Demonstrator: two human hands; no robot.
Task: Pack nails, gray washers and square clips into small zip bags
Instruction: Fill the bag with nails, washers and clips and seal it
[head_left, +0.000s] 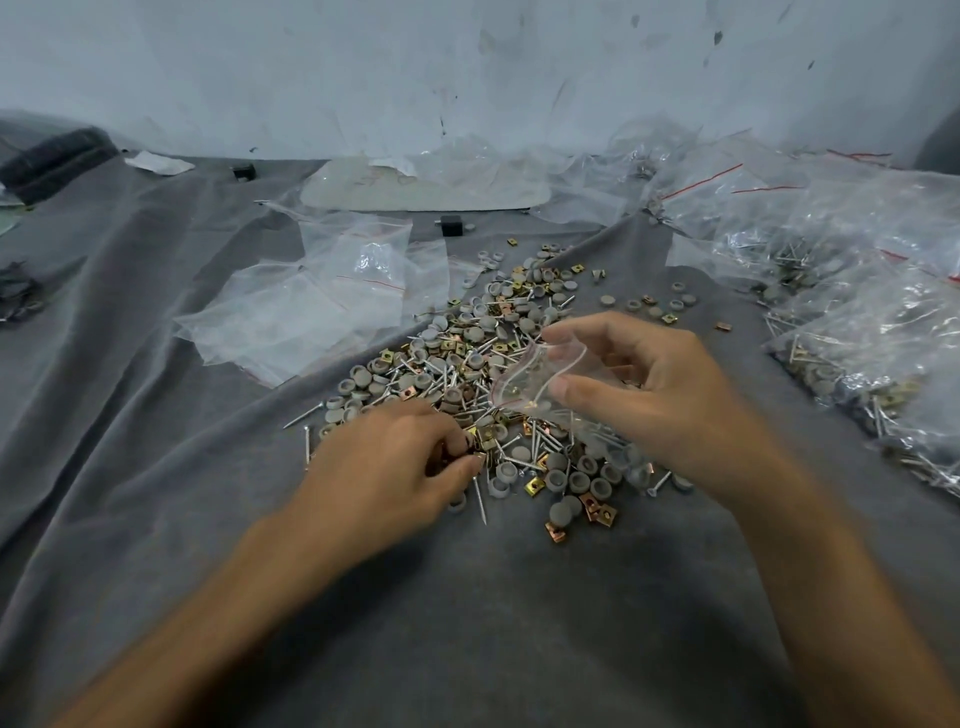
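Observation:
A loose heap (467, 364) of nails, gray washers and brass square clips lies on the gray cloth in the middle. My right hand (644, 395) holds a small clear zip bag (540, 374) above the heap, its mouth held wide between thumb and fingers, with a few parts inside. My left hand (395, 462) is down at the heap's near left edge, fingers curled and pinching small brass clips (475, 457). A nail (480, 499) lies just under that hand.
Empty zip bags (317, 306) lie spread at the left of the heap. Filled bags (872, 332) are piled at the right. A large plastic sheet (426, 187) and a small black block (451, 225) sit behind, near the wall. The gray cloth (156, 415) is wrinkled.

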